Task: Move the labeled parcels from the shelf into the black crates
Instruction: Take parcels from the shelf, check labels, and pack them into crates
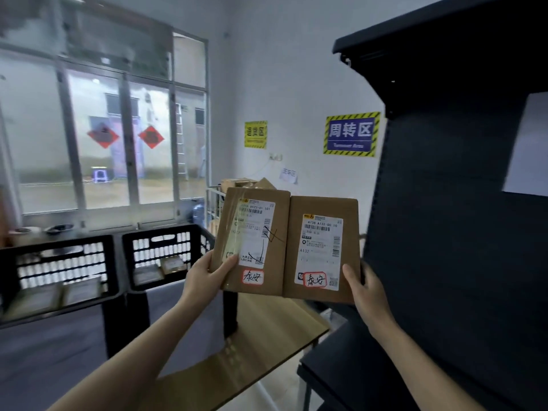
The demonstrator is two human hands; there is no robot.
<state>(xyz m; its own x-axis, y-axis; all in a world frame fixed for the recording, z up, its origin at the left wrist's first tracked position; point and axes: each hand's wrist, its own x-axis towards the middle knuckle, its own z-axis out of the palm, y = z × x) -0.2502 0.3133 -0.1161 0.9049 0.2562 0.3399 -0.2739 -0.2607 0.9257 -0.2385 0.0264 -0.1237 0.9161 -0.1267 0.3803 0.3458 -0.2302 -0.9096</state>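
Two flat brown cardboard parcels were held up side by side at chest height, edges touching, with their printed labels and red-ringed handwritten stickers facing the camera. The left parcel had clear tape running down its front and pen strokes across the label; the right parcel looked clean and square.

The left hand pinched the lower left corner of its parcel, thumb on the front and fingers closed behind. The right hand gripped the lower right corner of the other in the same way.

Since each was carried by a single corner without sagging, both were probably light and stiff. The taped face could be slippery, so bare cardboard or an edge would give the safer hold. A corner pinch lets a parcel swing, and a grip further along the edge would steady it for lowering.

Below them stood a wooden bench. The dark shelf rose close on the right. The two black crates sat well apart to the left under the window, with flat parcels already lying inside.
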